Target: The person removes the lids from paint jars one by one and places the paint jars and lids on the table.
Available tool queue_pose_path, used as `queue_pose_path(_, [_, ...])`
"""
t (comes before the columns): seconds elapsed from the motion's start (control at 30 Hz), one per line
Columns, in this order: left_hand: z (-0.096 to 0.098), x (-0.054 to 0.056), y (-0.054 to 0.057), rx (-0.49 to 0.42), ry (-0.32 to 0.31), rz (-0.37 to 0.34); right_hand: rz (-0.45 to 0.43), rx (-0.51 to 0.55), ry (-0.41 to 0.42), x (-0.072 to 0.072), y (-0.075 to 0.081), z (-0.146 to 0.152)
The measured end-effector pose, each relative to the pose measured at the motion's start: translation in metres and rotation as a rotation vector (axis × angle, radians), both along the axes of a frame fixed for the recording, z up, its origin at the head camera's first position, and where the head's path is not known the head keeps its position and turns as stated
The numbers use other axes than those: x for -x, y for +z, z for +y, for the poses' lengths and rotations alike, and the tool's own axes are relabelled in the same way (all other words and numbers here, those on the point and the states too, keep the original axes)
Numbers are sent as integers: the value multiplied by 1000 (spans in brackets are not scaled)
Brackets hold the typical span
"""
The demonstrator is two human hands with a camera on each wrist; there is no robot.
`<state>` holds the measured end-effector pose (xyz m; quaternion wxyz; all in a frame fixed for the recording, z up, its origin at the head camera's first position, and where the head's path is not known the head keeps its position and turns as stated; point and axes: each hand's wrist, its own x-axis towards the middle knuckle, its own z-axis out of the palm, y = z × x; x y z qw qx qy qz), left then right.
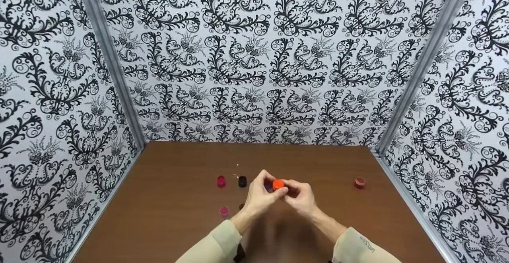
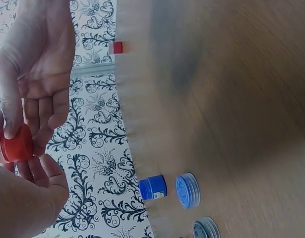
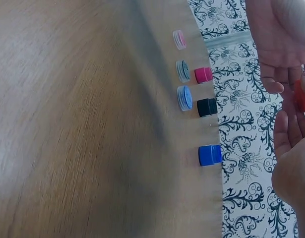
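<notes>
A small orange-red paint pot (image 1: 278, 184) is held up above the table, between both hands. My left hand (image 1: 260, 195) grips it from one side, thumb and fingers around it. From the other side my right hand (image 1: 300, 197) pinches it with its fingertips. A clear ridged rim shows at one end of the pot (image 2: 19, 144) in the left wrist view. Behind the hands stands a blue pot (image 3: 210, 154), mostly hidden in the head view. A round clear-rimmed blue lid (image 2: 187, 190) lies near it.
Left of the hands stand a pink pot (image 1: 221, 181) and a black pot (image 1: 242, 181). A pink lid (image 1: 224, 211) and a dark lid (image 3: 182, 71) lie nearer the person. A red pot (image 1: 360, 182) stands far right. Patterned walls enclose the brown table (image 1: 179, 155).
</notes>
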<state>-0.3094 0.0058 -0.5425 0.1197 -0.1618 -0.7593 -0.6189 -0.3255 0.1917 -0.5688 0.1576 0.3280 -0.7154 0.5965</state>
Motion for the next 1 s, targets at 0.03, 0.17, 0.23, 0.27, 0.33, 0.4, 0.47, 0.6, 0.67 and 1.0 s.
queue_pose_path(0.03, [0,0,0,4,2,3,-4,-5,-5,0,0,0])
queue_pose_path(0.17, [0,0,1,28,18,5,-22,-11,-29,1,-1,0])
queue_pose_path(0.23, [1,-1,2,36,30,8,-22,-11,-37,1,0,-1])
queue_pose_path(0.27, [1,-1,3,42,40,11,-22,-9,-40,1,1,-2])
queue_pose_path(0.33, [1,-2,5,52,62,19,-11,-13,-52,0,2,-3])
queue_pose_path(0.4, [2,-4,6,60,81,23,1,-17,-68,0,2,-4])
queue_pose_path(0.47, [3,-4,7,68,97,20,9,-17,-87,-1,3,-4])
queue_pose_path(0.6, [5,-3,8,76,120,9,14,-10,-121,-3,4,-5])
queue_pose_path(0.67, [6,-3,9,77,127,16,15,-6,-129,-3,4,-6])
queue_pose_path(1.0, [4,-3,12,74,123,53,-3,3,-125,-1,3,-3])
